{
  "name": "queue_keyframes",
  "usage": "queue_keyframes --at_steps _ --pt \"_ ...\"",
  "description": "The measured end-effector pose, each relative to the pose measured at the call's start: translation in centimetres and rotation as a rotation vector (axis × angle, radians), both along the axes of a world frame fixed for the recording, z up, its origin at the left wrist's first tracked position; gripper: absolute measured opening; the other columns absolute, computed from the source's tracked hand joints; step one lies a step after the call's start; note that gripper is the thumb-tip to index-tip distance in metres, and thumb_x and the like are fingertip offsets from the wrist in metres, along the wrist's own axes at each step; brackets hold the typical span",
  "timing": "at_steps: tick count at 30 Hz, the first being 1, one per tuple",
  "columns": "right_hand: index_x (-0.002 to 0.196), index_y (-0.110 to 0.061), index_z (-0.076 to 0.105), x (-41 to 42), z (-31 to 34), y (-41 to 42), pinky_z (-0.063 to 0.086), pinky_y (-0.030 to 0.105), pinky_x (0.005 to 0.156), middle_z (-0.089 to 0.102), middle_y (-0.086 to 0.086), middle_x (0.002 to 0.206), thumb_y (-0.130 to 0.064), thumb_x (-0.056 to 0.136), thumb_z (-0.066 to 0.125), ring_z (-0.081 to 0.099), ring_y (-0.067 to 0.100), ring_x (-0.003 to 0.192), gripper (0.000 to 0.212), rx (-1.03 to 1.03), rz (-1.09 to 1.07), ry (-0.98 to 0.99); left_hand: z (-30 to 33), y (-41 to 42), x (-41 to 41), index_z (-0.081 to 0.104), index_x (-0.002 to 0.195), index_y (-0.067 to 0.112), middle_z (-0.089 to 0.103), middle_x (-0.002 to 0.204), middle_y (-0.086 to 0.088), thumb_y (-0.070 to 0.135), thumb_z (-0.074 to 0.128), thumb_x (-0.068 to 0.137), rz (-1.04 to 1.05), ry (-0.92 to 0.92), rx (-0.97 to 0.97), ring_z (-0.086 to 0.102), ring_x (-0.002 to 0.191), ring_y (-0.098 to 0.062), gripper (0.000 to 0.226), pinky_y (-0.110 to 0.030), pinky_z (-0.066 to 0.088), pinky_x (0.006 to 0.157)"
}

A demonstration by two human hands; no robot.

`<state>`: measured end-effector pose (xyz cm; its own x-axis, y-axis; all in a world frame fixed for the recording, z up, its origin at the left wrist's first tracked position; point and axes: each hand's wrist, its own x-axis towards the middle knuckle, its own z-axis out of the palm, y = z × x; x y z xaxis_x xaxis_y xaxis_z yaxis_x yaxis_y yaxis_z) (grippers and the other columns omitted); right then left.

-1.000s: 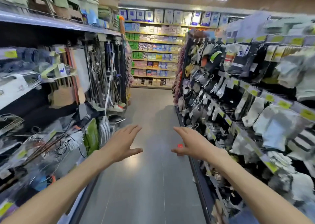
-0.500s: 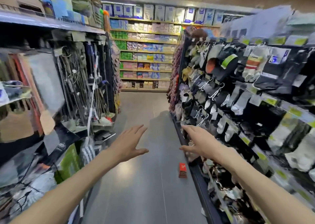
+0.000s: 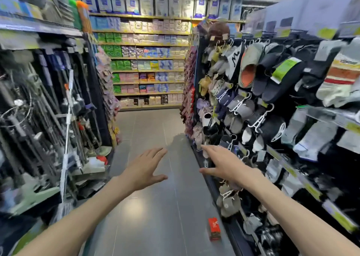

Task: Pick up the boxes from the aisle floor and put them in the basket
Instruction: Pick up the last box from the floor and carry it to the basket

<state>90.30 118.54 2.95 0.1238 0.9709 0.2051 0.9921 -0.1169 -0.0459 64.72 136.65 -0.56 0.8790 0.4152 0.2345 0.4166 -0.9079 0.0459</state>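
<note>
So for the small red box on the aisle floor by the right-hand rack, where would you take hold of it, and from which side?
The red box stands upright on the floor, close to the base of the slipper rack. Probably best to come from above and pinch its two broad faces near the top, with the right hand. The rack side looks cramped, so approach from the open aisle side.

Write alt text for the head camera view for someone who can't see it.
Two open hands, left and right, reach forward, empty, down a shop aisle. A small red box stands on the grey floor by the right-hand shelving of slippers.
</note>
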Motion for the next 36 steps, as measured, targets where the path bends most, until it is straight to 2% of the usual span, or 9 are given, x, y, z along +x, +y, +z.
queue_keyframes --at_steps 5,11,17,21,26,29,32,36 --pt "0.142 -0.014 0.037 7.1 0.1 8.7 0.044 0.040 0.099 0.055 0.005 0.134 -0.067 0.080 0.062 0.052 0.027 0.120 0.085 0.005 -0.059 -0.004 0.0 9.7 8.1 0.017 0.155 0.023 0.025 0.160 -0.002 0.065 0.058 0.086 -0.060 -0.011 -0.025 0.028 0.142 -0.024 0.091 -0.036 0.025 0.115" --pt "0.144 -0.016 0.037 15.6 -1.7 14.8 0.043 0.038 0.101 0.055 0.005 0.136 -0.065 0.080 0.063 0.051 0.025 0.122 0.085 0.017 -0.259 0.011 -0.9 20.4 20.8 0.019 0.156 0.018 0.026 0.159 -0.006 0.063 0.060 0.086 -0.282 0.015 0.011 0.028 0.143 -0.026 0.092 -0.036 0.024 0.116" --pt "0.149 -0.015 0.032 22.4 -4.7 15.8 0.040 0.035 0.104 0.050 0.005 0.143 -0.065 0.081 0.063 0.048 0.025 0.129 0.090 -0.007 -0.598 0.126 -3.0 26.8 35.1 0.021 0.154 0.021 0.026 0.159 -0.003 0.079 0.040 0.080 -0.620 0.096 0.023 0.028 0.143 -0.024 0.096 -0.041 0.030 0.115" --pt "0.150 -0.019 0.029 24.1 -6.7 13.5 0.039 0.039 0.107 0.044 0.006 0.149 -0.063 0.082 0.064 0.042 0.025 0.134 0.088 -0.029 -0.840 0.213 -5.5 27.1 43.8 0.026 0.153 0.018 0.032 0.156 -0.005 0.073 0.049 0.083 -0.840 0.140 -0.009 0.031 0.142 -0.026 0.092 -0.043 0.032 0.114" --pt "0.154 -0.026 0.017 25.0 -10.9 10.6 0.031 0.035 0.111 0.033 0.003 0.156 -0.065 0.087 0.057 0.033 0.023 0.141 0.087 -0.108 -1.062 0.366 -11.2 25.2 51.7 0.021 0.153 0.022 0.029 0.157 0.000 0.072 0.050 0.083 -1.005 0.230 -0.090 0.029 0.142 -0.021 0.091 -0.043 0.033 0.113" --pt "0.154 -0.030 0.011 26.3 -15.7 10.3 0.035 0.036 0.108 0.034 0.003 0.155 -0.063 0.088 0.057 0.036 0.024 0.138 0.088 -0.156 -1.111 0.443 -16.0 25.2 54.3 0.026 0.152 0.022 0.033 0.155 -0.001 0.077 0.042 0.079 -1.030 0.289 -0.144 0.033 0.141 -0.022 0.093 -0.045 0.037 0.110" --pt "0.154 -0.025 0.016 27.3 -21.9 11.3 0.036 0.038 0.108 0.034 0.006 0.156 -0.065 0.086 0.057 0.037 0.025 0.138 0.089 -0.209 -1.145 0.521 -21.6 26.2 55.8 0.031 0.151 0.019 0.038 0.153 -0.004 0.078 0.037 0.077 -1.022 0.358 -0.205 0.038 0.137 -0.025 0.095 -0.044 0.038 0.109" --pt "0.150 -0.023 0.026 27.9 -32.0 13.4 0.039 0.036 0.104 0.044 0.004 0.147 -0.062 0.084 0.062 0.043 0.024 0.132 0.084 -0.279 -1.181 0.636 -30.8 28.7 56.7 0.028 0.151 0.023 0.036 0.152 0.000 0.079 0.034 0.076 -0.949 0.453 -0.274 0.041 0.134 -0.025 0.094 -0.041 0.035 0.110"
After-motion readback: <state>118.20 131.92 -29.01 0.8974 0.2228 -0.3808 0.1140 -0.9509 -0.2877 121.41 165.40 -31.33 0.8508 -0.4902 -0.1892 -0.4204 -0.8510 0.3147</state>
